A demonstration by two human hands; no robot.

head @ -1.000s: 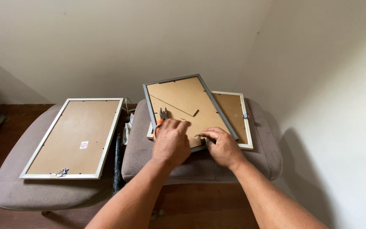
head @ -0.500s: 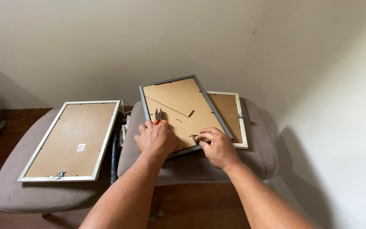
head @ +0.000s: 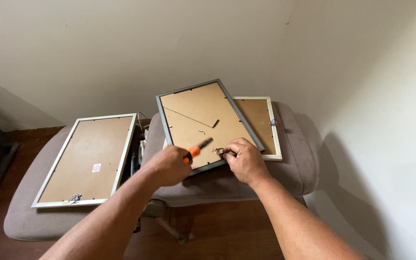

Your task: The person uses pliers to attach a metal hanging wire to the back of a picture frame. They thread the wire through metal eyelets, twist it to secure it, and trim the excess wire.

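Left hand (head: 168,166) gripped orange-handled pliers (head: 199,147) over grey frame (head: 207,123); right hand (head: 243,160) pinched a small metal fitting (head: 219,152), apparently a hanger.

We see two grey padded stools side by side on a dark wooden floor (head: 217,231). The left stool (head: 22,219) carries a white-framed picture frame (head: 88,159) lying face down. The right stool (head: 292,168) carries another white frame (head: 266,127), with a grey-framed one (head: 203,118) lying partly on top.
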